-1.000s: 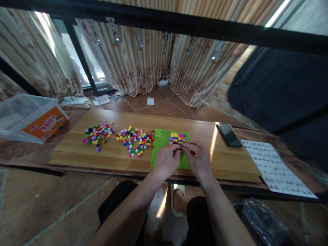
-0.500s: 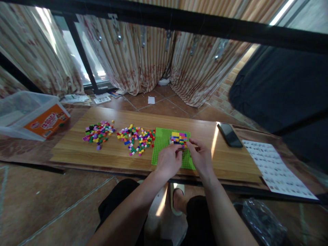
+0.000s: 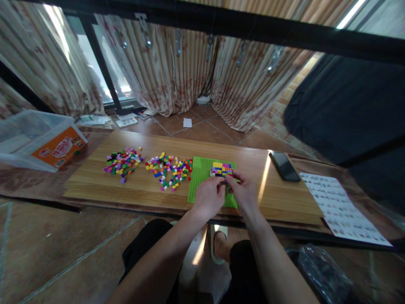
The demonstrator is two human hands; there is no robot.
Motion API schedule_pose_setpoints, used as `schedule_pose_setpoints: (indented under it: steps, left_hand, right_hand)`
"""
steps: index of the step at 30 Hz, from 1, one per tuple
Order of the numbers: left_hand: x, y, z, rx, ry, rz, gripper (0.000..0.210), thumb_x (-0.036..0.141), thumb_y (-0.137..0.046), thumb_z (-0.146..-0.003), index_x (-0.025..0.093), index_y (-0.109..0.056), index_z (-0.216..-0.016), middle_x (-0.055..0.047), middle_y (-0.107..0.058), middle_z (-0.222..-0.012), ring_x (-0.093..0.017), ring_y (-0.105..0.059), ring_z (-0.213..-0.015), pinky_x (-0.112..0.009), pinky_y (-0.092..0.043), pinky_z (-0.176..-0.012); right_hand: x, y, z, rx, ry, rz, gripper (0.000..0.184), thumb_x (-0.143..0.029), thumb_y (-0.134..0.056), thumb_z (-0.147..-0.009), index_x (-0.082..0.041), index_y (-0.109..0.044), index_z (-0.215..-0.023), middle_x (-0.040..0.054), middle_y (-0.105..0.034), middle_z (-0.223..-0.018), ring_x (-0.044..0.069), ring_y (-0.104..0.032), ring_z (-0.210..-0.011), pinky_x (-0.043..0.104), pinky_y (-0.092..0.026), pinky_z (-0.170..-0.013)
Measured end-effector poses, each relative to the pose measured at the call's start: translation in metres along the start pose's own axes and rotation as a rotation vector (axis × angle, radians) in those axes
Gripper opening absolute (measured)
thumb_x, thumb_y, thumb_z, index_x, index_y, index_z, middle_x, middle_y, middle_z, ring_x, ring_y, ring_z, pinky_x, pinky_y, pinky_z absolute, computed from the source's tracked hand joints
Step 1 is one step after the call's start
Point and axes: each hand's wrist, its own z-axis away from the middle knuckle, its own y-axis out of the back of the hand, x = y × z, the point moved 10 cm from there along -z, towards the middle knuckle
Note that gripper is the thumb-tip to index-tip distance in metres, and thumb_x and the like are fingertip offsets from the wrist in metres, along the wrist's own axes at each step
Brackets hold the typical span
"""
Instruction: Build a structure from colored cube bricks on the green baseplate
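A block of many-coloured building bricks sits on the green baseplate, yellow at its far left corner, with blue, red and orange beside it. My left hand is closed at the block's near side, its thumb and fingertips against the front edge. From the right, my right hand is closed too, with its fingers at the near right corner and its thumb close to the left fingertips. Both hands hide the block's front face and any small brick between the fingers.
Two piles of loose bricks, one nearer and one farther left, lie on the wooden board. A clear plastic box stands far left. On the right are a phone and a printed sheet.
My right hand has moved slightly left, bringing its thumb and fingers in against the block's near corner beside the left fingertips. My left hand stays nearly in place.
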Motion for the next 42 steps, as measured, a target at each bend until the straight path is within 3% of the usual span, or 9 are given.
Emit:
schedule_pose_setpoints:
  steps: [3,7,10,15,19,26,33,42]
  left_hand:
    - [-0.005,0.011,-0.002,0.043,0.021,0.01,0.026,0.018,-0.055,-0.084,0.016,-0.07,-0.106,-0.008,-0.073,-0.098,-0.018,-0.066,-0.086,-0.031,-0.051,-0.084]
    - [-0.025,0.041,-0.008,0.132,0.087,-0.017,0.024,0.019,-0.053,-0.086,0.016,-0.071,-0.101,-0.008,-0.074,-0.097,-0.018,-0.067,-0.082,-0.029,-0.051,-0.08]
    - [-0.047,0.069,-0.011,0.193,0.182,-0.163,0.024,0.018,-0.052,-0.085,0.017,-0.073,-0.097,-0.009,-0.075,-0.095,-0.02,-0.068,-0.086,-0.031,-0.05,-0.081]
    - [-0.08,0.093,-0.008,0.149,0.326,-0.428,0.022,0.017,-0.055,-0.082,0.02,-0.074,-0.093,-0.009,-0.074,-0.093,-0.025,-0.068,-0.09,-0.035,-0.051,-0.08]
    - [-0.087,0.093,-0.005,0.106,0.322,-0.494,0.025,0.014,-0.056,-0.079,0.021,-0.073,-0.095,-0.009,-0.073,-0.099,-0.024,-0.068,-0.092,-0.034,-0.051,-0.082]
    - [-0.07,0.07,-0.01,0.08,0.189,-0.582,0.026,0.015,-0.056,-0.08,0.023,-0.073,-0.098,-0.01,-0.068,-0.103,-0.024,-0.067,-0.092,-0.034,-0.051,-0.083]
    - [-0.075,0.058,-0.011,0.01,0.258,-0.707,0.028,0.014,-0.045,-0.086,0.018,-0.072,-0.094,-0.014,-0.067,-0.099,-0.025,-0.068,-0.085,-0.035,-0.052,-0.074]
    - [-0.069,0.055,-0.01,-0.024,0.274,-0.729,0.029,0.009,-0.041,-0.086,0.016,-0.067,-0.098,-0.014,-0.065,-0.104,-0.027,-0.068,-0.092,-0.035,-0.052,-0.076]
  right_hand:
    - [-0.002,-0.001,0.001,-0.007,0.012,0.012,0.053,-0.048,-0.071,-0.065,-0.013,-0.069,-0.105,0.0098,-0.072,-0.097,0.013,-0.059,-0.06,0.023,-0.047,-0.045]
    - [0.0,0.001,0.001,0.009,0.016,0.039,0.055,-0.049,-0.071,-0.066,-0.013,-0.068,-0.108,0.0108,-0.071,-0.101,0.014,-0.06,-0.061,0.024,-0.048,-0.045]
    - [0.003,0.002,0.001,0.013,0.022,0.046,0.056,-0.052,-0.071,-0.066,-0.013,-0.069,-0.107,0.0099,-0.072,-0.097,0.012,-0.058,-0.059,0.023,-0.045,-0.045]
    - [0.008,0.01,0.002,0.083,-0.028,-0.043,0.058,-0.061,-0.067,-0.068,-0.013,-0.071,-0.1,0.0061,-0.071,-0.08,0.01,-0.054,-0.053,0.021,-0.04,-0.044]
    - [0.004,0.012,0.003,0.108,-0.019,-0.089,0.058,-0.063,-0.068,-0.066,-0.013,-0.072,-0.095,0.0036,-0.068,-0.071,0.009,-0.049,-0.049,0.021,-0.037,-0.043]
    - [0.007,0.013,0.001,0.112,-0.031,-0.066,0.055,-0.062,-0.067,-0.067,-0.014,-0.072,-0.093,0.0015,-0.065,-0.065,0.009,-0.048,-0.048,0.021,-0.036,-0.043]
    - [0.009,0.017,-0.001,0.118,-0.007,-0.076,0.051,-0.06,-0.066,-0.069,-0.014,-0.071,-0.092,-0.0018,-0.059,-0.059,0.01,-0.047,-0.047,0.022,-0.036,-0.044]
    - [0.007,0.018,-0.001,0.124,-0.027,-0.118,0.05,-0.059,-0.068,-0.067,-0.014,-0.07,-0.089,-0.0018,-0.059,-0.06,0.01,-0.047,-0.048,0.023,-0.036,-0.044]
